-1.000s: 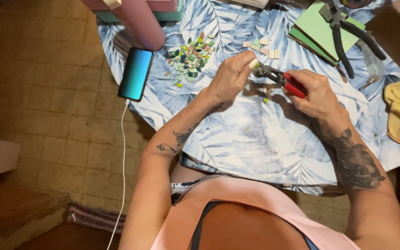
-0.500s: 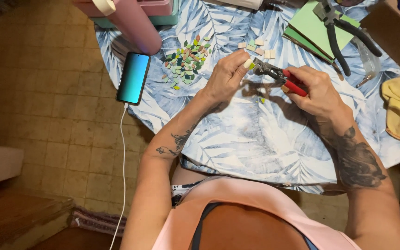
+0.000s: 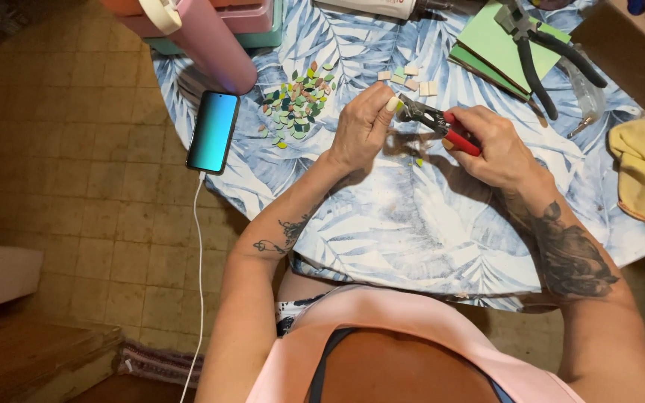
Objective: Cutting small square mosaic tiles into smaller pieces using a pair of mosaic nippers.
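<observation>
Head view: leaf-print surface (image 3: pixel 382 239), then a phone (image 3: pixel 213 131) at its left edge; right hand (image 3: pixel 494 145) clenched on red-handled nippers (image 3: pixel 434 123); left hand (image 3: pixel 363 127) pinching a small tile piece (image 3: pixel 393 104) at their tip, above the middle of the surface.

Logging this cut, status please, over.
Left hand pinches small pale tile piece. Right hand grips red-handled nippers, jaws at the piece. Tile-chip pile lies apart.
</observation>
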